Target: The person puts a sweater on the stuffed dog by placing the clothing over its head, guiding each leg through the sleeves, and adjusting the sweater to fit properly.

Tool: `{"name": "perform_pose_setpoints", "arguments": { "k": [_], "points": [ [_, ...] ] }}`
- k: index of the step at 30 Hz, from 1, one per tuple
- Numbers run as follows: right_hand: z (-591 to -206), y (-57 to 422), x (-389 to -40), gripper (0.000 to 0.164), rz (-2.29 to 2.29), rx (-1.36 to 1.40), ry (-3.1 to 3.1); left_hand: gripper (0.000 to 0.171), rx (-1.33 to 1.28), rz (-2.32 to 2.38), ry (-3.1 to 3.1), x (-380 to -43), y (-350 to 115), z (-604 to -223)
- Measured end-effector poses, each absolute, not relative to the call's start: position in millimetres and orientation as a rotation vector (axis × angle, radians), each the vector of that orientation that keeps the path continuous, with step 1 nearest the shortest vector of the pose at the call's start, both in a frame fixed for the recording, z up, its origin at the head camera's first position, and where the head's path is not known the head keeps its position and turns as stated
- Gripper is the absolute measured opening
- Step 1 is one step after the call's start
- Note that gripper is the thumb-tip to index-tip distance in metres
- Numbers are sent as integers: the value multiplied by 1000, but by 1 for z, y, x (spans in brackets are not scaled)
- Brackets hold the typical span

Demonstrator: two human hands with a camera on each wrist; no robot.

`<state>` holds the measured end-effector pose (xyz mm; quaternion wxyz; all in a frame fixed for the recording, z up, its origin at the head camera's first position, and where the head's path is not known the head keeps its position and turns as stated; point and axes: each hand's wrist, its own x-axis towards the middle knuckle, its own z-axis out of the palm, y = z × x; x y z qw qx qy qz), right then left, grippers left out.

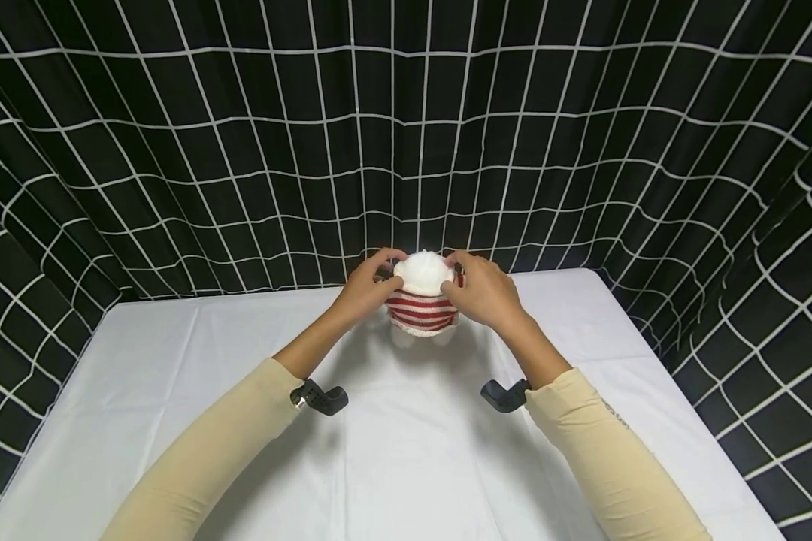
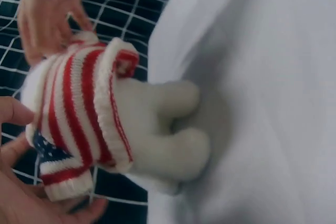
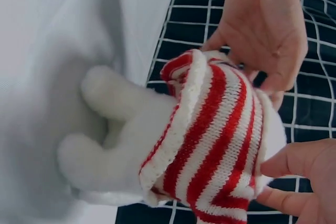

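A white plush toy (image 1: 425, 272) in a red-and-white striped knitted sweater (image 1: 422, 309) stands near the far edge of the table, its back towards me. Its fuzzy legs (image 2: 176, 153) show below the sweater's hem in the left wrist view. My left hand (image 1: 365, 291) pinches the sweater by the collar on the toy's left side. Opposite it, my right hand (image 1: 485, 289) pinches the collar, thumb towards me, as the right wrist view also shows. A navy patch with white dots (image 2: 48, 149) lies near one sleeve (image 2: 68, 182). The toy's face is hidden.
A white cloth (image 1: 406, 451) covers the table. Black curtains with a white grid (image 1: 406, 135) hang right behind the far edge and along both sides. Dark wrist-worn devices (image 1: 325, 398) stick out from the beige sleeves (image 1: 223, 443).
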<state>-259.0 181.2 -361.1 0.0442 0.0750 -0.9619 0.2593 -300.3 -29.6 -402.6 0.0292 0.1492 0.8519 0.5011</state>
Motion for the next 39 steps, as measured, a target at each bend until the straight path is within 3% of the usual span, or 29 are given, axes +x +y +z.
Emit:
{"name": "perform_pose_setpoints", "arguments": {
  "k": [8, 23, 39],
  "points": [
    [-368, 185, -257, 46, 785, 142, -3014, 47, 281, 1441, 2590, -295, -22, -402],
    [-389, 180, -260, 40, 1280, 12, -2755, 47, 81, 1939, 2221, -290, -13, -411],
    [-408, 178, -257, 54, 1881, -245, -2457, 58, -98, 2244, 1949, -283, -8, -435]
  ]
}}
